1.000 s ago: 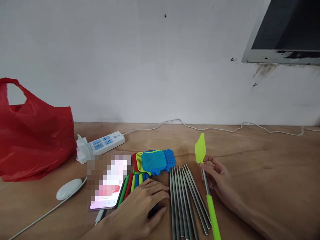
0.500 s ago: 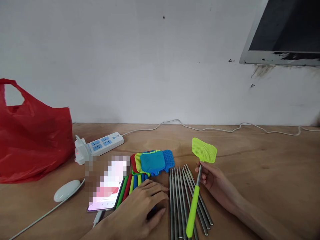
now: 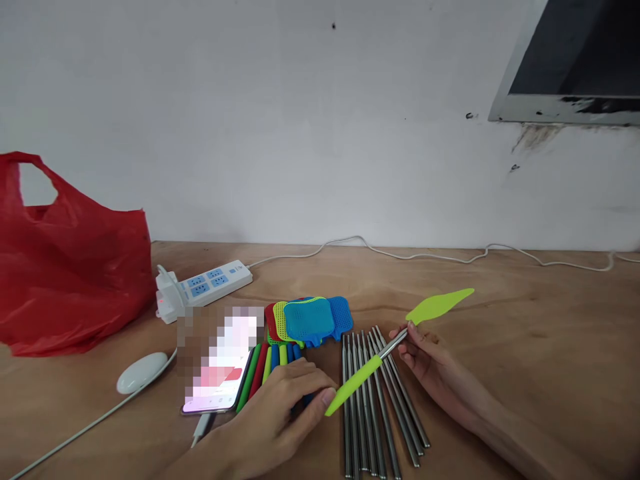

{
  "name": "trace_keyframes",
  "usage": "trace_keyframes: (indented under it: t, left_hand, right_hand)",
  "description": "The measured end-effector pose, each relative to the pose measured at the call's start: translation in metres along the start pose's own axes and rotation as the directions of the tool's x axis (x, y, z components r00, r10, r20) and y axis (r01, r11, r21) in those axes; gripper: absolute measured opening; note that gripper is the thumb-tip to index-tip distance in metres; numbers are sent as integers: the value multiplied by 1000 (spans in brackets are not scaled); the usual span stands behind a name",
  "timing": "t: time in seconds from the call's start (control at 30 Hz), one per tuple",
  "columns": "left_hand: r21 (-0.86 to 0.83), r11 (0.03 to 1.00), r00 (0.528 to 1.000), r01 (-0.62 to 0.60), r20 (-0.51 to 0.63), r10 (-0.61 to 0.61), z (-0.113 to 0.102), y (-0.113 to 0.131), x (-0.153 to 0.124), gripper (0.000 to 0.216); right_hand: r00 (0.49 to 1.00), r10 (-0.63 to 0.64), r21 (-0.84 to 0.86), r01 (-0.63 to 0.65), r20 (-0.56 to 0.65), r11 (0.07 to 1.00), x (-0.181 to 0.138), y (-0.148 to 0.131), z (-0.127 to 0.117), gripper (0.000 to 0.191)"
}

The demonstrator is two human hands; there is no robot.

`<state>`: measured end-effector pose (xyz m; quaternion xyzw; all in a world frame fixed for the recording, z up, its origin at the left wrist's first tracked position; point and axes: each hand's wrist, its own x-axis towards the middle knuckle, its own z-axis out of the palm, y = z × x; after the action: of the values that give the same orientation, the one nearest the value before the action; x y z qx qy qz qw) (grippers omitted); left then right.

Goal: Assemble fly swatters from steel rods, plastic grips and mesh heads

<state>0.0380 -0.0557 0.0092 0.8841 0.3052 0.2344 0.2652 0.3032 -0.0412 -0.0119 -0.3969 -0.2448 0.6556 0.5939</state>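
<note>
My right hand (image 3: 425,353) pinches a yellow-green fly swatter (image 3: 355,385) by its metal shaft, just below the mesh head, which is seen nearly edge-on. The swatter slants down to the left, over a row of metal rods (image 3: 367,413) on the table. At its handle's lower end is my left hand (image 3: 285,407), thumb and fingers apart; whether they touch the handle I cannot tell. Coloured handles (image 3: 257,373) lie partly hidden behind my left hand. Beyond them are stacked swatter heads (image 3: 309,319) in blue, yellow, red and green.
A phone (image 3: 225,367), partly pixelated, lies left of the handles with a cable plugged in. Further left are a white mouse-shaped object (image 3: 143,373), a power strip (image 3: 215,283) and a red plastic bag (image 3: 75,260). A white cord (image 3: 365,245) runs along the wall.
My right hand has turned the swatter, so its handle end swung left toward my left hand and its head now shows edge-on. My left thumb has come up near the handle. The view shifted slightly.
</note>
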Motion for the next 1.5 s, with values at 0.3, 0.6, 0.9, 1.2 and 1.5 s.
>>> trace_keyframes:
  t: [0.3,0.6,0.9,1.2,1.5]
  left_hand:
    - [150,989,998,-16,-60,25,11,-7,-2,14]
    - [166,985,993,-42,-105,60,6,1,1,18]
    - [183,981,994,-62,-73,76,8,0,2,22]
    - [222,971,996,-85,-1,88,10,-1,3,20]
    - [254,963,996,-91,29,86,17,-2,2,16]
  right_hand:
    - [993,-22,-66,30,113,997,-4,2,0,24]
    - [992,-76,-122,89,104,989,-4,4,0,23]
    - [989,-137,-216,144,49,966,-3,9,-3,30]
    - [992,-85,-292,110,97,950,-12,13,8,34]
    - [976,-51,-400,134,210,907,-14,22,-1,29]
